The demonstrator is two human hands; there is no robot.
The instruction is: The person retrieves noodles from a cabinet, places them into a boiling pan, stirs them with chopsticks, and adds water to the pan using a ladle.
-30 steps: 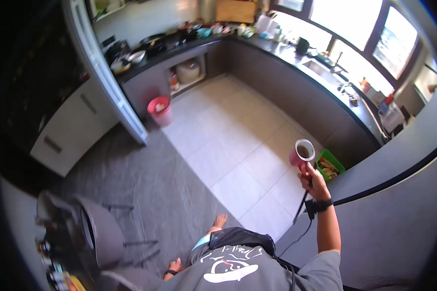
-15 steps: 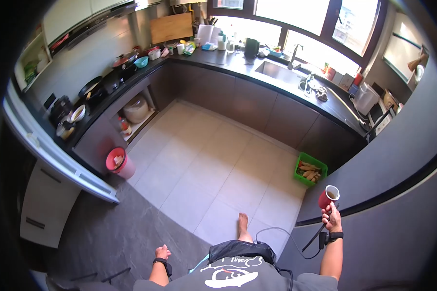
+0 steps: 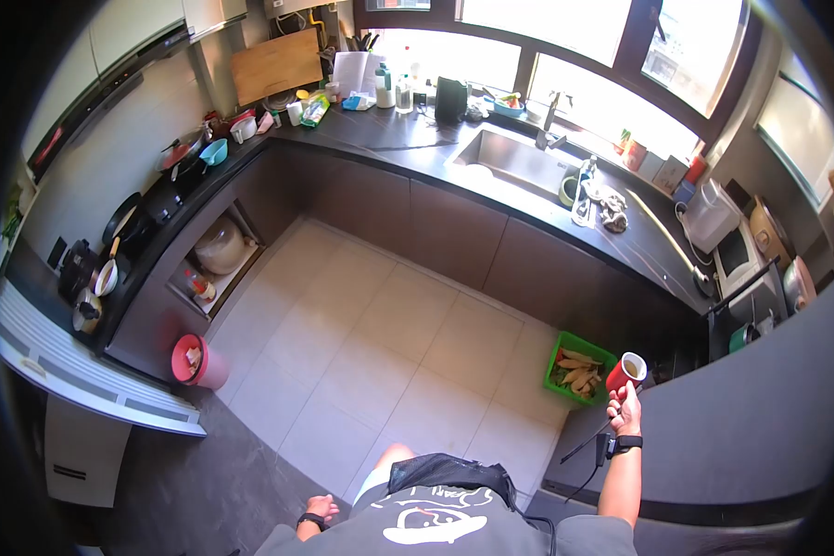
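A red cup (image 3: 626,372) with a white inside holds a brownish liquid. My right hand (image 3: 625,408) grips it, out to the right at arm's length, with a black band on the wrist and a dark cable hanging beside it. Beyond the cup, a green basket (image 3: 552,377) with brownish vegetables sits on the floor. My left hand (image 3: 322,508) hangs low beside my body, also with a wrist band; its fingers are loosely curled and small in view, and no object shows in them.
A dark counter (image 3: 380,139) runs round the kitchen, with a sink (image 3: 519,167) under the window. A pink bin (image 3: 211,369) stands on the floor at left, near the sliding door frame (image 3: 102,389). A grey surface (image 3: 751,408) borders the right side.
The view has swung right and moved nearer the sink and counter. The red cup stays in my right hand. My left hand has stayed low, without taking hold of anything visible.
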